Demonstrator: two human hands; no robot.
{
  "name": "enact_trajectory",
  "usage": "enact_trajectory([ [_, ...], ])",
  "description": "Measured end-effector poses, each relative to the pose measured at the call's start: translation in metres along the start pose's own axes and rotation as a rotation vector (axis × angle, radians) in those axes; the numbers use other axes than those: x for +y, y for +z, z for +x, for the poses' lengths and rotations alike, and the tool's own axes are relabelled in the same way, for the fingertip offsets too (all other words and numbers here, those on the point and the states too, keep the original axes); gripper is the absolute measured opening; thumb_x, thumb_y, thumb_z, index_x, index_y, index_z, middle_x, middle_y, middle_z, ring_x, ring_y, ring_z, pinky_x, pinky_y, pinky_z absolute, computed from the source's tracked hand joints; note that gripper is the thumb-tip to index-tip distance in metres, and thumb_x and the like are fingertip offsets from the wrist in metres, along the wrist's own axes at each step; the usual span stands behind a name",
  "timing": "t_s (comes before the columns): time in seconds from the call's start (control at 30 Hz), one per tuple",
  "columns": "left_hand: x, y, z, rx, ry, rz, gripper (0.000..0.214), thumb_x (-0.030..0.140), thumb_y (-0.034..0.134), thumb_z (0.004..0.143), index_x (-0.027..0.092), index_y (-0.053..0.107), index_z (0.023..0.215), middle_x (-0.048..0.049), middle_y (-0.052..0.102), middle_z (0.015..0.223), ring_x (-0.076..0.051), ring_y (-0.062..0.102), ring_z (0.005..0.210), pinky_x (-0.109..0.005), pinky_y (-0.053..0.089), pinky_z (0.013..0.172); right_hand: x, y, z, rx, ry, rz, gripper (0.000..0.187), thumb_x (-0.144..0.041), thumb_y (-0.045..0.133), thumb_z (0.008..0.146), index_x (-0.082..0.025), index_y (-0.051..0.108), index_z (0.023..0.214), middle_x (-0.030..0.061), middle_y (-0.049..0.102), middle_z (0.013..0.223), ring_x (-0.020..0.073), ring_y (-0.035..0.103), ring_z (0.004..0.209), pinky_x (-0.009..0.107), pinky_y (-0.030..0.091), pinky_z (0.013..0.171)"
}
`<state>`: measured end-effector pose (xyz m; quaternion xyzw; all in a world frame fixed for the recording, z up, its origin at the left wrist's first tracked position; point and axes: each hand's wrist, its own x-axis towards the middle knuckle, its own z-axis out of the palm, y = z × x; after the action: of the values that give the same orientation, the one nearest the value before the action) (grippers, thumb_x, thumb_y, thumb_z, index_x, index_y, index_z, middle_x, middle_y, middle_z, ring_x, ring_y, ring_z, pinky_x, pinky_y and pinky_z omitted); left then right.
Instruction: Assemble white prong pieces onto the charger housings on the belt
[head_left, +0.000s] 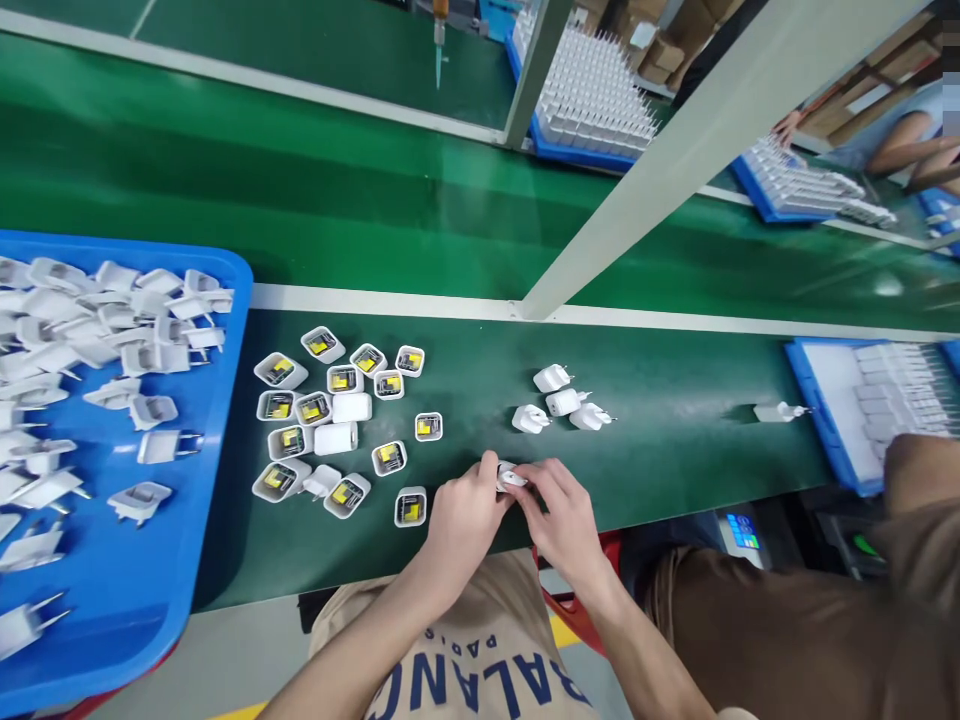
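Observation:
My left hand (463, 512) and my right hand (559, 511) meet at the near edge of the green bench, both pinched around one small white charger plug (512, 479). Left of my hands lies a cluster of several open white charger housings with yellow parts inside (341, 420). Just beyond my hands sit several closed white plugs with prongs (562, 401).
A blue tray (214, 420) at the left holds several white plug caps with prongs. Another blue tray (817, 410) with white parts stands at the right, a lone plug (776, 412) beside it. A person in brown sits at my right (787, 620). A grey slanted frame post (675, 150) crosses above.

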<state>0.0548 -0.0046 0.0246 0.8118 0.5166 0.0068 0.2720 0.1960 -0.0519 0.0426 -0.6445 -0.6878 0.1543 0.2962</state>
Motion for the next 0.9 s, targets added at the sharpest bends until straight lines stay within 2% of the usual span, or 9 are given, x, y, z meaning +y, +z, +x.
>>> enact_trajectory([
  [0.2, -0.003, 0.005, -0.002, 0.1, 0.064, -0.034, 0.009, 0.02, 0.061, 0.094, 0.023, 0.052, 0.094, 0.0, 0.068, 0.074, -0.019, 0.07, 0.062, -0.028, 0.038, 0.049, 0.004, -0.002, 0.007, -0.059, -0.071, -0.021, 0.011, -0.018, 0.055, 0.103, -0.023, 0.065, 0.104, 0.0051, 0.07, 0.091, 0.02, 0.06, 0.079, 0.035, 0.052, 0.072],
  [0.33, -0.005, 0.006, -0.003, 0.131, 0.083, -0.047, 0.009, 0.021, 0.062, 0.095, 0.022, 0.052, 0.093, 0.0003, 0.067, 0.072, -0.019, 0.07, 0.062, -0.028, 0.038, 0.049, 0.006, -0.001, 0.006, -0.119, -0.088, -0.107, 0.017, -0.014, 0.051, 0.102, -0.023, 0.065, 0.096, 0.0049, 0.066, 0.09, 0.02, 0.053, 0.078, 0.035, 0.047, 0.071],
  [0.47, -0.006, 0.004, -0.001, 0.062, 0.067, -0.057, 0.006, 0.021, 0.059, 0.096, 0.021, 0.054, 0.095, -0.0022, 0.07, 0.077, -0.019, 0.071, 0.065, -0.028, 0.04, 0.05, 0.003, 0.003, 0.004, -0.143, -0.12, -0.299, 0.022, -0.008, 0.049, 0.098, -0.022, 0.065, 0.094, 0.0051, 0.062, 0.087, 0.0209, 0.047, 0.076, 0.035, 0.04, 0.07],
  [0.6, 0.004, -0.004, 0.004, -0.068, 0.024, -0.104, 0.007, 0.021, 0.053, 0.1, 0.018, 0.056, 0.106, -0.0074, 0.074, 0.09, -0.021, 0.074, 0.076, -0.027, 0.047, 0.059, 0.001, 0.005, 0.008, -0.123, -0.17, -0.396, 0.027, -0.004, 0.045, 0.094, -0.022, 0.065, 0.092, 0.0058, 0.06, 0.084, 0.0223, 0.045, 0.075, 0.036, 0.036, 0.067],
  [0.7, 0.009, -0.023, -0.006, -0.122, 0.014, -0.107, 0.018, 0.024, 0.058, 0.099, 0.018, 0.056, 0.116, -0.0087, 0.075, 0.101, -0.023, 0.076, 0.082, -0.028, 0.052, 0.064, 0.001, -0.002, 0.012, -0.083, -0.191, -0.391, 0.023, -0.01, 0.047, 0.097, -0.023, 0.063, 0.087, 0.0063, 0.061, 0.081, 0.0237, 0.049, 0.075, 0.037, 0.04, 0.068],
  [0.77, -0.003, -0.048, -0.023, -0.073, 0.069, -0.13, 0.035, 0.034, 0.064, 0.098, 0.021, 0.053, 0.129, -0.0061, 0.075, 0.104, -0.022, 0.076, 0.082, -0.029, 0.054, 0.066, 0.004, -0.009, 0.014, -0.018, -0.179, -0.403, 0.021, -0.019, 0.047, 0.101, -0.024, 0.063, 0.089, 0.0069, 0.061, 0.077, 0.025, 0.054, 0.075, 0.037, 0.041, 0.068],
  [0.83, -0.034, -0.081, -0.049, 0.075, 0.094, -0.162, 0.043, 0.041, 0.062, 0.1, 0.025, 0.05, 0.138, -0.0036, 0.074, 0.107, -0.02, 0.075, 0.086, -0.029, 0.056, 0.072, 0.012, -0.017, 0.015, 0.069, -0.134, -0.453, 0.021, -0.032, 0.047, 0.105, -0.023, 0.065, 0.098, 0.0102, 0.066, 0.082, 0.0267, 0.06, 0.076, 0.037, 0.042, 0.063],
  [0.9, -0.08, -0.116, -0.08, 0.311, -0.022, -0.133, 0.033, 0.04, 0.055, 0.104, 0.027, 0.055, 0.134, -0.003, 0.074, 0.108, -0.019, 0.073, 0.093, -0.029, 0.056, 0.081, 0.026, -0.023, 0.014, 0.137, -0.007, -0.485, 0.033, -0.048, 0.047, 0.105, -0.023, 0.068, 0.103, 0.0118, 0.067, 0.076, 0.0281, 0.061, 0.065, 0.037, 0.037, 0.053],
])
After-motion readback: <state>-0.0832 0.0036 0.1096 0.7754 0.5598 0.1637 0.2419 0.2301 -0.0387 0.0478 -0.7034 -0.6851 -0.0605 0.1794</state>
